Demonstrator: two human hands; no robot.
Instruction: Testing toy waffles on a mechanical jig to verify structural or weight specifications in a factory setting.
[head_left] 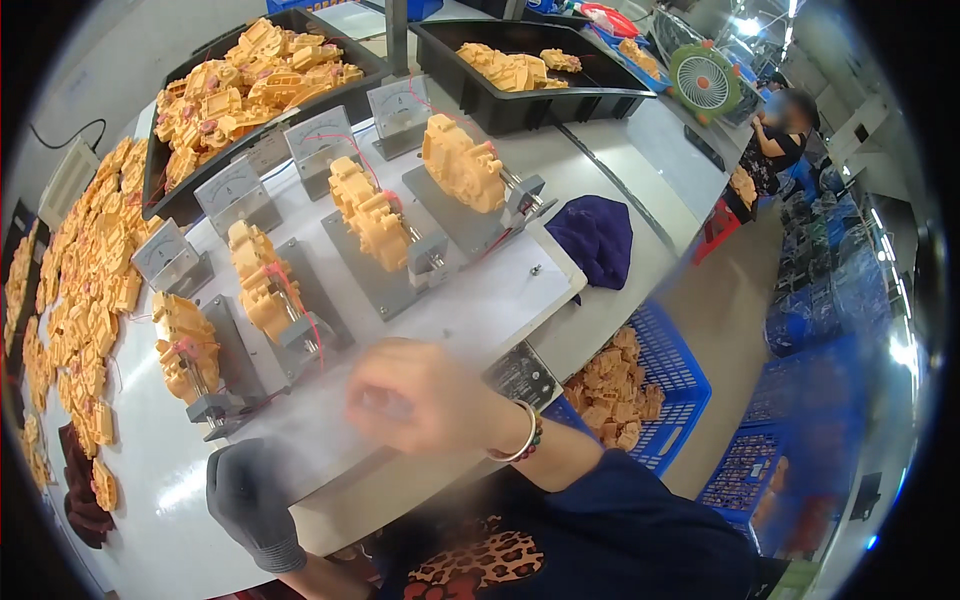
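Observation:
My right hand (412, 397), bare and with bracelets at its wrist, hovers over the front edge of the white bench board, its fingers curled in. Whether anything sits inside the curl is hidden. My left hand (250, 495), in a dark grey glove, is lower left beside the bench edge, its fingers smeared by motion. In front of both hands stands a row of grey test fixtures. They carry yellow plastic gearbox-like housings: one at the left (187, 345), one beside it (263, 280), a third (368, 215) and one at the right (463, 165). Neither hand touches them.
Analog meters (236, 195) stand behind the fixtures. Black trays, one heaped at left (365, 75) and one at right (560, 105), hold yellow parts. Loose parts (85, 290) cover the bench's left. A purple cloth (592, 240), blue crate (685, 385), green fan (703, 80) and another person (780, 140) are rightward.

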